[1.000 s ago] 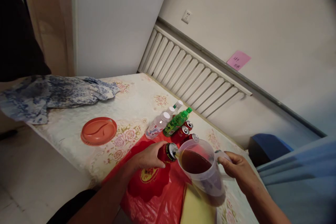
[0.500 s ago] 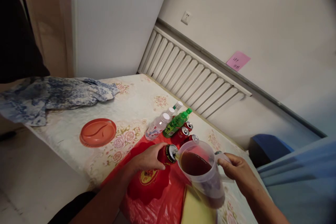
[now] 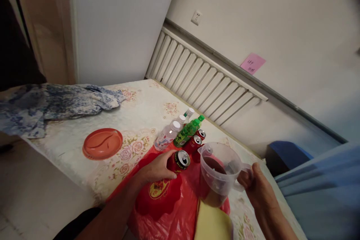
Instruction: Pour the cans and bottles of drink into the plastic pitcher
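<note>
My left hand (image 3: 159, 167) is wrapped round an open red-and-black drink can (image 3: 179, 161), its top tipped a little toward me. To the right, my right hand (image 3: 258, 183) grips the handle of a clear plastic measuring jug (image 3: 216, 180). Brown liquid fills part of the jug, which is now nearly upright, its spout facing the can but apart from it. Under both lies a red plastic bag (image 3: 180, 210) with a gold emblem. A yellow cloth (image 3: 212, 223) lies at the foot of the jug.
Behind the can stand clear bottles (image 3: 167, 135), green bottles (image 3: 187, 134) and more red cans (image 3: 194, 143). An orange oval lid (image 3: 102, 143) lies to the left on the flowered tablecloth (image 3: 146, 112). Patterned blue fabric (image 3: 75, 101) is beyond it. A radiator (image 3: 202, 75) lines the wall.
The jug has swung from tilted toward the can to nearly upright, and its rim has moved away from the can. The can stays in my left hand, slightly more upright.
</note>
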Action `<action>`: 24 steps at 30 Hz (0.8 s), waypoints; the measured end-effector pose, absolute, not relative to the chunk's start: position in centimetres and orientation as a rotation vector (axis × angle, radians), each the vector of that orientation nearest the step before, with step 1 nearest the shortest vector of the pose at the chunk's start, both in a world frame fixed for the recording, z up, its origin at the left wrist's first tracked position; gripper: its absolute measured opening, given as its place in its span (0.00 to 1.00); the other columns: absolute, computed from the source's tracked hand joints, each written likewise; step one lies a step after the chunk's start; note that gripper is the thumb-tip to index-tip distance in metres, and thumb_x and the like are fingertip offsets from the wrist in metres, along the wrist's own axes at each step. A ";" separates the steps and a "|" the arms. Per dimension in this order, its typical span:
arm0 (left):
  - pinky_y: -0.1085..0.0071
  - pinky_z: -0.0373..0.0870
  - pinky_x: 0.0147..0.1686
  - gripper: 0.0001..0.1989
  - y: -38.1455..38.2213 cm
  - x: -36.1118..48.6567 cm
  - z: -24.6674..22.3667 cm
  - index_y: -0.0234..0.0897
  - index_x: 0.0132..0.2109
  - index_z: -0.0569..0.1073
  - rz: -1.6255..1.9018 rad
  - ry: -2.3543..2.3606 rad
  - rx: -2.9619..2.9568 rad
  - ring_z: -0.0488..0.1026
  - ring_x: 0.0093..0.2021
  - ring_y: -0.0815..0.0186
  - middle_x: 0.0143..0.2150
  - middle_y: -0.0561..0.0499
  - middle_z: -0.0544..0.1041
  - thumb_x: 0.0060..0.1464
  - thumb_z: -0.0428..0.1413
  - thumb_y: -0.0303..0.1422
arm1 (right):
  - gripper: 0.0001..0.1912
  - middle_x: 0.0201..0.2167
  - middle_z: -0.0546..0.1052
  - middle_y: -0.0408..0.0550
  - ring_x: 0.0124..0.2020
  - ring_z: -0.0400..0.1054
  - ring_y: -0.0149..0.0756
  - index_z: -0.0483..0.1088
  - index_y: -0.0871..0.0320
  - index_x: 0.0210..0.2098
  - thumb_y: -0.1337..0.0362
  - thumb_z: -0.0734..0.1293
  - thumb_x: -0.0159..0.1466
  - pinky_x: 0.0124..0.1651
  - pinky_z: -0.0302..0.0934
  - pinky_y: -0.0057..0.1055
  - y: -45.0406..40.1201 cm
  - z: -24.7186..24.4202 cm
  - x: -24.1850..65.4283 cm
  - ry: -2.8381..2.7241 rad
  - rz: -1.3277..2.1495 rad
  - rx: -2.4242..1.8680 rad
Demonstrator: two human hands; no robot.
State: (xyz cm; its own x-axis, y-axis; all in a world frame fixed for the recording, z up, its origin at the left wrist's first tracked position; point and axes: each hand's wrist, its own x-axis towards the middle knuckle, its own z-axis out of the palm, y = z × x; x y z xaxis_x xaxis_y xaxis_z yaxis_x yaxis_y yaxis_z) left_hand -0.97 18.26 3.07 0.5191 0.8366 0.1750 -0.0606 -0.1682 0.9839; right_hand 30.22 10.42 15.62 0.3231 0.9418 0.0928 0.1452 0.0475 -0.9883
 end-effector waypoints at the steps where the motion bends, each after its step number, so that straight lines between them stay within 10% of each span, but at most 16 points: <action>1: 0.66 0.66 0.58 0.39 18.3 -1.0 3.0 0.42 0.59 0.66 0.920 0.689 1.537 0.71 0.57 0.56 0.59 0.51 0.75 0.36 0.63 0.24 | 0.31 0.13 0.51 0.35 0.16 0.43 0.26 0.51 0.54 0.15 0.39 0.64 0.60 0.21 0.43 0.29 10.5 15.1 30.2 -1.033 0.840 -1.361; 14: 0.65 0.66 0.57 0.39 18.3 -0.9 3.7 0.41 0.58 0.67 0.878 0.653 1.478 0.71 0.57 0.56 0.57 0.51 0.76 0.34 0.62 0.22 | 0.20 0.13 0.59 0.33 0.13 0.47 0.23 0.58 0.55 0.20 0.52 0.69 0.59 0.17 0.46 0.25 11.3 8.8 30.6 -0.694 0.815 -1.119; 24: 0.65 0.65 0.59 0.40 18.1 -0.6 3.9 0.39 0.59 0.66 0.830 0.636 1.480 0.70 0.58 0.56 0.58 0.52 0.75 0.35 0.61 0.22 | 0.22 0.14 0.69 0.39 0.18 0.64 0.31 0.65 0.55 0.18 0.44 0.70 0.51 0.27 0.64 0.31 9.6 7.8 31.7 -0.731 0.769 -1.247</action>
State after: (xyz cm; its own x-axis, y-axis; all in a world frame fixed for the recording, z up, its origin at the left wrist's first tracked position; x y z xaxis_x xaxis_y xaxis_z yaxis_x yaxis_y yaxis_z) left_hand -0.56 18.14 3.92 0.5877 0.7997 0.1225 -0.0894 -0.0862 0.9923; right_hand 31.68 9.62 7.84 0.5518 0.8315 0.0642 -0.1060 0.1463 -0.9835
